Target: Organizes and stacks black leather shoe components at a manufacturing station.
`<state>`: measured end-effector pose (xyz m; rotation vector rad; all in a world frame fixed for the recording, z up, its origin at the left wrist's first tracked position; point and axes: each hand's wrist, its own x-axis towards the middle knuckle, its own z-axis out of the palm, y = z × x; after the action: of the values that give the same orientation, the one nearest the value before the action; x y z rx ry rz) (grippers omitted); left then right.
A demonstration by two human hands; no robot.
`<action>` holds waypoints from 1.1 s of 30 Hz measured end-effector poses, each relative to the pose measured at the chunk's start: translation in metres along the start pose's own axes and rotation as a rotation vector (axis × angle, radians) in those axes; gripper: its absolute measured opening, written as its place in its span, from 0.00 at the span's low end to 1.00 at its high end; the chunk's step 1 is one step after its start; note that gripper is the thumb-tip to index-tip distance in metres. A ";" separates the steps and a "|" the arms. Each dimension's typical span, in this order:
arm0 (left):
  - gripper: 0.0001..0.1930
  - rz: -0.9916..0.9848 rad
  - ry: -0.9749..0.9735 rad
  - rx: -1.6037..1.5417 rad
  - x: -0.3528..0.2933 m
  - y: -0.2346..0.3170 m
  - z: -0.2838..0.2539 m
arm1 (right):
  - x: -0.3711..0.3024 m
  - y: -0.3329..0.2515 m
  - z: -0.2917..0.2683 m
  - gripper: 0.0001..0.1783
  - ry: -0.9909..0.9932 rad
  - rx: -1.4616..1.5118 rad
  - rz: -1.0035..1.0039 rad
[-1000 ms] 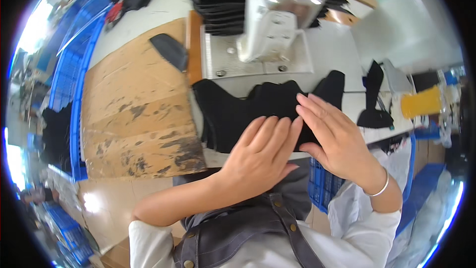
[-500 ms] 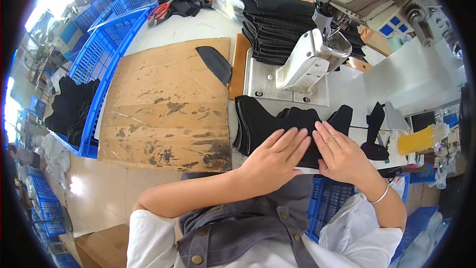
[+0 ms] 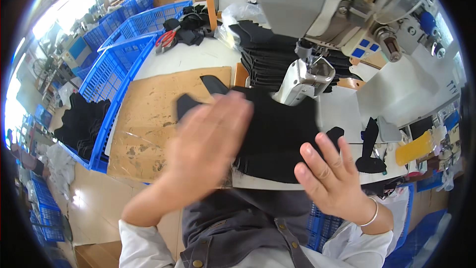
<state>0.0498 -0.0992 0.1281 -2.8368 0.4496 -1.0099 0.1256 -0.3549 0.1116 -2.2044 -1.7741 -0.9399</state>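
Left hand (image 3: 210, 139), blurred and with fingers spread flat, lies over the left part of a black fabric piece (image 3: 277, 134) that rests on the table (image 3: 193, 59) in front of the sewing machine (image 3: 307, 77). Whether the palm actually presses the cloth cannot be told through the blur. At about 3 o'clock from it, the right hand (image 3: 329, 178) is open too, fingers loosely apart and raised, its fingertips (image 3: 325, 144) at the fabric's lower right edge (a thin bracelet (image 3: 369, 216) circles that wrist). The fabric reaches up to the machine's white head at 12 o'clock.

Beyond the left hand, at 10 o'clock, a worn brown board (image 3: 158, 119) covers the table, with a small dark cut piece (image 3: 214, 84) on it. Blue plastic crates (image 3: 116, 64) line the far left, one holding dark cloth (image 3: 82, 121). A stack of black pieces (image 3: 265, 49) sits behind the machine, and a yellow object (image 3: 414, 148) lies at 3 o'clock.
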 end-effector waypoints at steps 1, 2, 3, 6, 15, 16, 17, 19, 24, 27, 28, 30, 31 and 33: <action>0.28 -0.096 -0.023 -0.035 -0.001 -0.018 -0.009 | -0.010 -0.003 0.007 0.27 0.003 0.104 0.084; 0.29 -0.179 0.002 -0.047 -0.002 -0.035 -0.016 | -0.021 -0.004 0.017 0.33 -0.043 0.191 0.131; 0.31 -0.264 0.024 -0.059 -0.001 -0.051 -0.020 | -0.026 -0.004 0.024 0.37 -0.189 0.225 0.152; 0.26 -0.360 0.176 -0.008 0.024 -0.096 -0.007 | -0.043 0.000 0.044 0.50 -0.390 0.264 0.184; 0.15 -0.045 -0.075 0.216 0.170 -0.129 0.110 | -0.019 0.034 0.074 0.64 -0.614 0.427 0.317; 0.13 0.207 0.057 0.235 0.173 -0.126 0.126 | -0.013 0.034 0.076 0.66 -0.740 0.386 0.291; 0.13 0.218 0.065 0.214 0.180 -0.110 0.133 | -0.020 0.029 0.081 0.70 -0.646 0.358 0.290; 0.17 0.176 0.154 -0.049 0.181 -0.081 0.124 | -0.025 0.028 0.081 0.69 -0.652 0.367 0.317; 0.22 -0.052 -0.162 -0.382 0.153 -0.089 0.100 | -0.028 0.015 0.060 0.65 -0.724 0.400 0.422; 0.22 -0.067 0.157 -0.316 0.118 -0.092 0.098 | -0.039 0.007 0.050 0.65 -0.715 0.393 0.528; 0.22 -0.036 0.238 -0.308 0.104 -0.086 0.096 | -0.042 0.008 0.047 0.65 -0.706 0.416 0.572; 0.23 -0.079 0.237 -0.378 0.063 -0.066 0.086 | -0.045 0.016 0.035 0.65 -0.686 0.473 0.545; 0.24 -0.145 0.156 -0.467 0.039 -0.055 0.084 | -0.046 0.022 0.032 0.66 -0.657 0.522 0.530; 0.26 -0.381 -0.222 -0.694 0.004 -0.020 0.082 | -0.051 0.042 0.033 0.66 -0.650 0.700 0.614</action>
<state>0.1092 -0.0824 0.0710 -3.7163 0.2766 -0.6470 0.1714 -0.3928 0.0677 -2.3894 -1.1462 0.5024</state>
